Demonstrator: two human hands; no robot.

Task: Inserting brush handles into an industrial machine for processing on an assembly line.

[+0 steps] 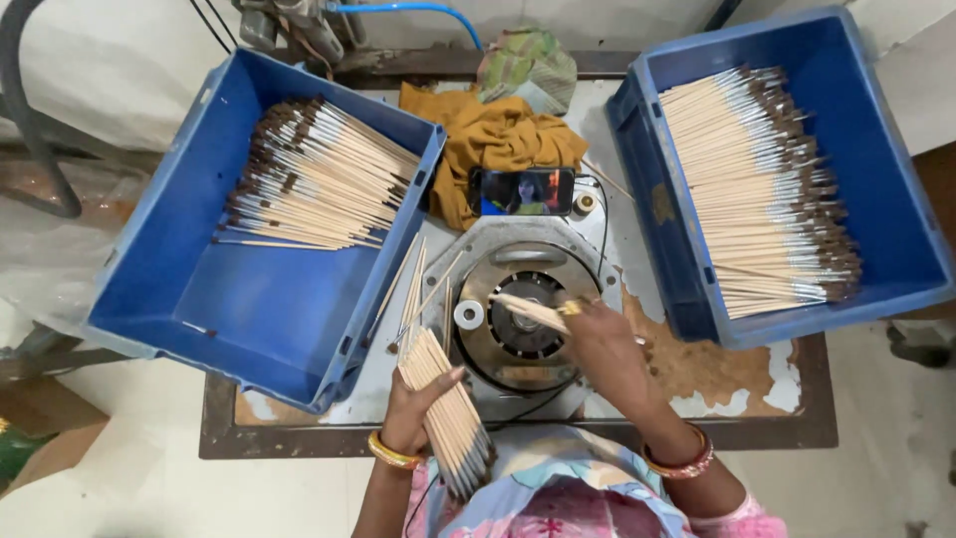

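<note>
Down at the near edge of the surface [757, 423], I see my left hand [413, 403] with its grip closed around a thick bundle of pale wooden sticks [450, 413], the bundle slanting from upper left down toward my lap. My right hand [602, 344] sits over the round metal machine [523, 314] in the middle; its grip is pinched together on a single stick [528, 311] that lies across the machine's dark centre. A small white ring [468, 315] rests on the machine's plate just left of that centre. A few loose sticks [418, 289] lie fanned between the machine and the left blue crate [249, 309].

That left crate tilts toward me and holds a pile of brushes [314, 179] in its far half, dark tips pointing left. The right blue crate [896, 199] holds a larger, neater row of brushes [762, 189] with dark tips pointing right. Beyond the machine a phone [525, 191] with a lit screen stands against a mustard-coloured cloth [493, 139], and a green patterned cloth [528, 65] lies behind that. Bangles [682, 463] circle my right wrist, and a gold one [391, 453] my left. The surface's paint is worn to rusty patches near the right crate.
</note>
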